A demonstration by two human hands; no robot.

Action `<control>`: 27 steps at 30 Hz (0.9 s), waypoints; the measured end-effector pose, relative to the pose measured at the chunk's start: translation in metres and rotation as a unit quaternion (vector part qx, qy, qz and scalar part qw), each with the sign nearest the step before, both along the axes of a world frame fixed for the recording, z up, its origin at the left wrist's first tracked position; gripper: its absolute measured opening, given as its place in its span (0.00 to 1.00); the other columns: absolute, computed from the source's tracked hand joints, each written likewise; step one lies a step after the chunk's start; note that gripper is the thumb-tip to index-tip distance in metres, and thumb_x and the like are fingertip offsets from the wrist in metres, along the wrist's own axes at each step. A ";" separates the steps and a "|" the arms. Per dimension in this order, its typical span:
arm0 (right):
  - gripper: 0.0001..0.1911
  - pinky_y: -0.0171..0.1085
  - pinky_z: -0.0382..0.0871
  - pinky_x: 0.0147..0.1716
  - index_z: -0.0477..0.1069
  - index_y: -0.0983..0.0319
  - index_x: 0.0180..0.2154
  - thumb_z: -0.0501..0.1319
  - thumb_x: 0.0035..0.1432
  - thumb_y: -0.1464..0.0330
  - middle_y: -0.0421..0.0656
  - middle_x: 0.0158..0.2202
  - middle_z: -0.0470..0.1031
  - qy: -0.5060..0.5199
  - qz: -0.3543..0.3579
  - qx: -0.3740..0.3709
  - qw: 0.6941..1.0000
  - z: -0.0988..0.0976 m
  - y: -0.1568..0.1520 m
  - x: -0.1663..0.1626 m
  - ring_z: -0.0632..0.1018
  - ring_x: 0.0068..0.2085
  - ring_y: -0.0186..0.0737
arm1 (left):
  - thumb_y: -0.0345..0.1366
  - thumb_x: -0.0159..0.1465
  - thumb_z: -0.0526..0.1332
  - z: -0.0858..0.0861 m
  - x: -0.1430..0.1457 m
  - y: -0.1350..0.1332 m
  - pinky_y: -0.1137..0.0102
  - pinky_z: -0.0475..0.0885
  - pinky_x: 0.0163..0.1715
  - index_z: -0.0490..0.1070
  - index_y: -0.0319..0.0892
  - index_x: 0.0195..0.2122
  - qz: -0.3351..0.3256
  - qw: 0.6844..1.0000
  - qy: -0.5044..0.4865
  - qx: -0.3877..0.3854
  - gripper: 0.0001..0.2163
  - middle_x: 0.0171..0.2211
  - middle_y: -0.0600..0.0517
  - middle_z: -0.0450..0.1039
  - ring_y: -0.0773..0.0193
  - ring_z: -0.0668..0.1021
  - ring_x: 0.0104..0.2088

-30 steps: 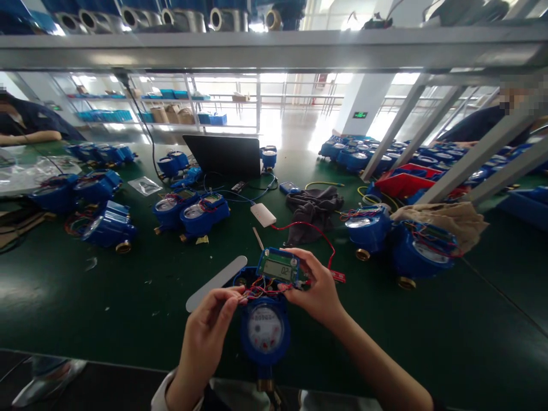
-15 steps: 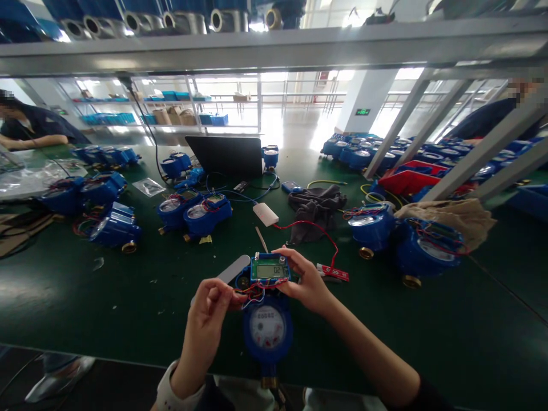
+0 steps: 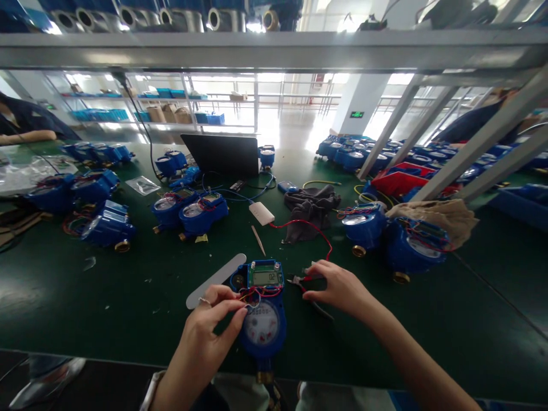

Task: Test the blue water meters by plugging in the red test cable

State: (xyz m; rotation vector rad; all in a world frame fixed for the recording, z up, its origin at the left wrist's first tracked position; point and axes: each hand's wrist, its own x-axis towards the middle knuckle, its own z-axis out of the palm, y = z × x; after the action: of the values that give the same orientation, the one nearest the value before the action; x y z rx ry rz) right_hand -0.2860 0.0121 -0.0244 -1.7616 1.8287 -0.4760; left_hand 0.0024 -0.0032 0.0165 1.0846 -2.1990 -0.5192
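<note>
A blue water meter (image 3: 262, 328) lies in front of me, its round dial toward me and its open display box (image 3: 265, 278) on the far side. Thin coloured wires (image 3: 250, 297) come out between box and dial. My left hand (image 3: 216, 322) pinches these wires between thumb and fingertips. To the right of the meter my right hand (image 3: 338, 288) has its thumb and fingers around the handles of small cutting pliers (image 3: 296, 280). The jaws point left toward the display box. Part of the handles is hidden by the hand.
A grey flat strip (image 3: 216, 281) lies left of the meter, a thin pointed stick (image 3: 258, 240) beyond it. Farther back are a white box (image 3: 261, 213) with a red cable, a dark cloth (image 3: 310, 211), a laptop (image 3: 220, 154) and several other meters (image 3: 203, 214). A shelf beam (image 3: 274, 48) crosses overhead.
My right hand has let go of the display box and moved right onto the pliers, which now lie nearer the meter. My left hand still pinches the wires, now closer to the dial.
</note>
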 end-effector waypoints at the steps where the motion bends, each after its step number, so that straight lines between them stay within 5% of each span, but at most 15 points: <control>1: 0.21 0.52 0.71 0.42 0.74 0.62 0.39 0.72 0.43 0.60 0.51 0.46 0.74 0.062 0.002 0.037 0.997 -0.002 0.004 -0.002 0.76 0.44 0.57 | 0.36 0.61 0.61 0.003 -0.001 -0.001 0.73 0.75 0.34 0.77 0.46 0.31 0.003 1.000 -0.002 0.007 0.05 0.34 0.51 0.72 0.65 0.78 0.35; 4: 0.14 0.46 0.70 0.38 0.73 0.61 0.34 0.70 0.44 0.65 0.51 0.43 0.74 0.130 0.024 0.097 0.986 -0.012 0.012 0.002 0.76 0.43 0.55 | 0.36 0.60 0.61 0.009 -0.005 -0.005 0.72 0.75 0.32 0.76 0.45 0.26 0.008 0.999 0.006 0.038 0.07 0.30 0.51 0.71 0.65 0.77 0.32; 9: 0.01 0.37 0.64 0.30 0.70 0.61 0.31 0.60 0.53 0.71 0.45 0.34 0.75 0.090 0.024 0.111 0.989 -0.022 0.013 0.005 0.76 0.34 0.44 | 0.34 0.60 0.60 0.007 -0.007 -0.003 0.73 0.75 0.31 0.75 0.44 0.26 0.021 0.992 0.081 0.094 0.07 0.30 0.52 0.71 0.65 0.78 0.32; 14: 0.14 0.36 0.59 0.23 0.69 0.60 0.27 0.51 0.59 0.61 0.40 0.22 0.68 -0.088 -0.057 0.049 0.993 -0.014 0.018 -0.008 0.70 0.24 0.39 | 0.31 0.61 0.60 -0.004 -0.004 0.012 0.73 0.73 0.40 0.73 0.46 0.29 0.047 0.996 0.079 -0.015 0.05 0.36 0.53 0.69 0.66 0.77 0.40; 16: 0.17 0.37 0.62 0.23 0.71 0.60 0.28 0.53 0.58 0.56 0.40 0.22 0.68 -0.197 -0.110 -0.021 0.974 -0.008 0.025 -0.010 0.69 0.23 0.39 | 0.31 0.61 0.60 -0.005 -0.004 0.018 0.74 0.72 0.36 0.73 0.46 0.31 0.060 0.995 0.059 -0.062 0.04 0.34 0.53 0.68 0.67 0.76 0.36; 20: 0.15 0.40 0.72 0.34 0.72 0.58 0.24 0.59 0.55 0.56 0.46 0.42 0.74 -0.361 -0.159 -0.136 0.909 0.004 0.042 -0.006 0.75 0.40 0.46 | 0.31 0.61 0.59 -0.005 -0.005 0.026 0.76 0.70 0.26 0.72 0.45 0.32 0.048 0.997 0.047 -0.038 0.04 0.30 0.54 0.67 0.70 0.72 0.27; 23: 0.13 0.44 0.73 0.38 0.73 0.57 0.24 0.60 0.54 0.58 0.46 0.42 0.75 -0.479 -0.119 -0.074 0.866 0.011 0.056 0.004 0.75 0.45 0.50 | 0.31 0.62 0.59 -0.006 -0.005 0.027 0.77 0.72 0.27 0.71 0.46 0.34 0.015 0.998 0.053 0.023 0.04 0.31 0.54 0.68 0.70 0.74 0.28; 27: 0.13 0.44 0.73 0.40 0.76 0.56 0.36 0.59 0.54 0.58 0.46 0.41 0.74 -0.547 0.002 0.036 0.836 0.028 0.067 0.024 0.76 0.42 0.48 | 0.29 0.61 0.60 -0.008 -0.005 0.024 0.79 0.73 0.30 0.73 0.47 0.35 -0.012 0.995 0.089 0.033 0.06 0.32 0.55 0.70 0.70 0.76 0.32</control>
State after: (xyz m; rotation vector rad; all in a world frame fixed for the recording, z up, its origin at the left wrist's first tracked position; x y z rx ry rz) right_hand -0.2622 0.0790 0.0033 -1.0152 0.9708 -1.1047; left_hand -0.0028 0.0205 0.0083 1.0057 -2.0544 -0.6768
